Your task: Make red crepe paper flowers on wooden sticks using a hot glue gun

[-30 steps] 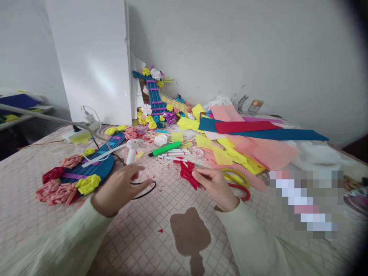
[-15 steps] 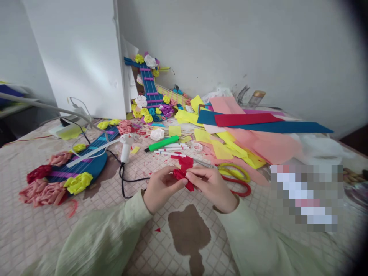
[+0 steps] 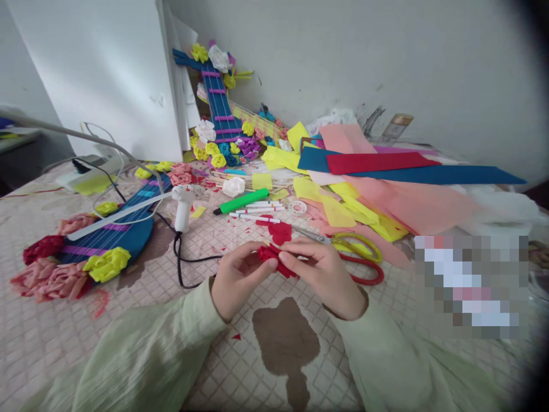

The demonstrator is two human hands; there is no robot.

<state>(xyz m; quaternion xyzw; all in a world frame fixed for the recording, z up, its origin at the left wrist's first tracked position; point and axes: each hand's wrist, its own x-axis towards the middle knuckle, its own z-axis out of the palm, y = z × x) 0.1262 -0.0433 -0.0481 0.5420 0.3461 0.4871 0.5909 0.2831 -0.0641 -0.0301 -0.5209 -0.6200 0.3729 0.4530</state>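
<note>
Over the middle of the grid-patterned table [image 3: 231, 377], I hold the red paper piece [image 3: 266, 253] between two hands. The left hand [image 3: 238, 277] is closed on its left portion, thumb at the near side. The right hand [image 3: 323, 274] pinches its right portion between thumb and fingers. Both grips are clamped on the piece; I cannot tell whether the two sets of fingertips touch each other.

Just beyond the hands, I locate a flat red scrap [image 3: 281, 232]. Beside the right hand lie scissors [image 3: 337, 240] with one yellow and one red handle. Farther back are several white pens [image 3: 257, 217] and a green marker [image 3: 242, 202] with a black tip.

To the left, I note a white glue gun [image 3: 182, 216] with a black cord [image 3: 176, 252], next to a blue guitar-shaped piece [image 3: 137, 232] edged with paper flowers. To the right, a red strip [image 3: 381, 162] rests across a longer blue strip [image 3: 463, 173], above a pink sheet [image 3: 412, 206].
</note>
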